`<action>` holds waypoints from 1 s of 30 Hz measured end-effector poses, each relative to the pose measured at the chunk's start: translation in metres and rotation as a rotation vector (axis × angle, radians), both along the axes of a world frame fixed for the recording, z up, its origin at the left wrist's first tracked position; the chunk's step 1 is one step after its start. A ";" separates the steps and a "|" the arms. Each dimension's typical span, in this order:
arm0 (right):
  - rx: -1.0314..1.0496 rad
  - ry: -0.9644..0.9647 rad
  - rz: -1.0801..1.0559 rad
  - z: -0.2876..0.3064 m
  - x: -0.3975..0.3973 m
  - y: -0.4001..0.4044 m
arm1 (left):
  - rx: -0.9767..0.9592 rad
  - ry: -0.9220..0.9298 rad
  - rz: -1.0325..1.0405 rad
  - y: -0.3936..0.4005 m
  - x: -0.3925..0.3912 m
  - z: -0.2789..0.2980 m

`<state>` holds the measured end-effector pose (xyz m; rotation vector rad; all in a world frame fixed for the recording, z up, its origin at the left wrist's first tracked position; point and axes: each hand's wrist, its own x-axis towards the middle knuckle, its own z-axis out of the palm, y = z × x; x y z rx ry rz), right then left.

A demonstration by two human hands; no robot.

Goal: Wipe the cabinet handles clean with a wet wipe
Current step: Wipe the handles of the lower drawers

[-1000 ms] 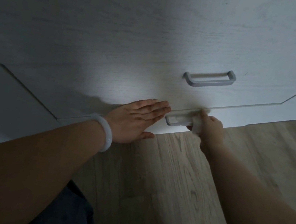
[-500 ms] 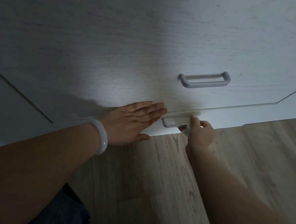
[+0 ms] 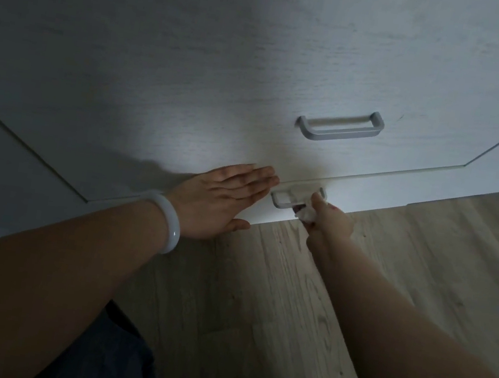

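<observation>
— Where were your hands when the shot was taken?

— Your left hand (image 3: 224, 199) lay flat against the bottom edge of the white cabinet front (image 3: 226, 72), its fingers (image 3: 256, 178) straight and pressed together, the thumb splayed toward the floor; a pale bangle (image 3: 168, 225) sat on that wrist. Your right hand (image 3: 329, 221) reached to the lower handle (image 3: 289, 196), just beside the left fingertips.

— And the wet wipe?

— You had the wet wipe (image 3: 306, 215) bunched in the curled fingers of your right hand, held at the right end of the lower handle; how each finger lay under the wad, you could not tell from this angle.

— The other handle?

— The upper handle (image 3: 341, 128) stood on the panel above, well apart from both hands, untouched; a wood-grain floor (image 3: 272, 305) ran beneath your forearms, and dark clothing (image 3: 109, 362) showed at the bottom edge.
</observation>
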<state>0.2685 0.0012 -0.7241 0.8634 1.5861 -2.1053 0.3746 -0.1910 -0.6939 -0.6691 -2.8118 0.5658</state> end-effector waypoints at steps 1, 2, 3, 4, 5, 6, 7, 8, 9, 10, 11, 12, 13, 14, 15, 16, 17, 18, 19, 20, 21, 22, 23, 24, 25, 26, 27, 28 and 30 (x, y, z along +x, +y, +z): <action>0.022 0.003 0.009 -0.002 0.001 -0.003 | 0.001 -0.005 0.002 0.000 0.000 0.000; 0.040 -0.003 0.022 -0.004 0.004 -0.007 | -0.003 -0.010 0.004 0.000 0.000 0.000; 0.041 -0.018 0.034 -0.006 0.008 -0.011 | -0.009 -0.015 0.004 -0.001 0.000 -0.001; 0.009 -0.036 0.050 -0.005 0.013 -0.015 | -0.009 -0.022 0.007 -0.001 0.000 -0.002; -0.047 -0.052 0.069 -0.005 0.016 -0.018 | -0.004 -0.032 0.013 -0.001 0.000 -0.002; -0.105 -0.063 0.094 -0.004 0.019 -0.018 | -0.002 -0.042 0.021 0.000 0.000 -0.003; -0.158 -0.067 0.121 -0.002 0.019 -0.018 | -0.010 -0.045 0.027 0.000 0.001 -0.003; -0.189 -0.069 0.134 -0.002 0.017 -0.014 | -0.019 -0.039 0.030 0.000 0.001 -0.003; -0.219 -0.073 0.118 -0.001 0.012 -0.009 | -0.025 -0.032 0.030 0.000 0.001 -0.003; -0.232 -0.071 0.081 0.000 0.007 -0.004 | -0.026 -0.026 0.031 0.000 0.001 -0.003; -0.242 -0.063 0.037 -0.002 0.000 0.001 | -0.026 -0.021 0.032 0.000 0.001 -0.002; -0.236 -0.048 0.004 -0.004 -0.005 0.005 | -0.027 -0.014 0.032 0.000 0.001 -0.002; -0.225 -0.034 -0.007 -0.006 -0.005 0.005 | -0.030 -0.011 0.031 0.000 0.001 -0.001; -0.195 -0.035 0.012 -0.007 0.000 0.000 | -0.031 -0.012 0.031 0.000 0.001 -0.001; -0.181 -0.052 0.041 -0.008 0.007 -0.008 | -0.030 -0.013 0.032 0.000 0.001 -0.002; -0.184 -0.074 0.087 -0.008 0.016 -0.015 | -0.025 -0.012 0.032 0.001 0.001 -0.002; -0.198 -0.090 0.132 -0.009 0.024 -0.023 | -0.019 -0.011 0.033 0.001 0.000 -0.003; -0.197 -0.105 0.155 -0.009 0.028 -0.028 | -0.017 -0.015 0.034 0.001 0.000 -0.003; -0.194 -0.116 0.156 -0.009 0.026 -0.029 | -0.017 -0.020 0.036 0.001 0.000 -0.003; -0.168 -0.125 0.140 -0.008 0.020 -0.025 | -0.018 -0.019 0.037 0.001 0.000 -0.004; -0.135 -0.126 0.099 -0.008 0.010 -0.017 | -0.024 -0.007 0.033 0.000 0.000 -0.004; -0.105 -0.114 0.049 -0.009 -0.001 -0.007 | -0.035 0.012 0.030 0.000 0.000 -0.004; -0.088 -0.089 0.016 -0.010 -0.009 0.002 | -0.049 0.026 0.029 0.000 0.000 -0.004; -0.084 -0.062 0.018 -0.010 -0.014 0.008 | -0.061 0.029 0.032 0.001 0.000 -0.004; -0.087 -0.053 0.038 -0.011 -0.014 0.009 | -0.064 0.027 0.033 0.001 0.000 -0.004; -0.081 -0.059 0.081 -0.011 -0.009 0.005 | -0.060 0.025 0.034 0.001 0.000 -0.005; -0.062 -0.075 0.139 -0.014 -0.001 -0.003 | -0.048 0.026 0.033 0.000 0.000 -0.005; -0.055 -0.089 0.200 -0.017 0.007 -0.012 | -0.037 0.028 0.031 0.000 -0.001 -0.005; -0.072 -0.084 0.268 -0.024 0.019 -0.025 | -0.030 0.037 0.027 0.000 -0.001 -0.005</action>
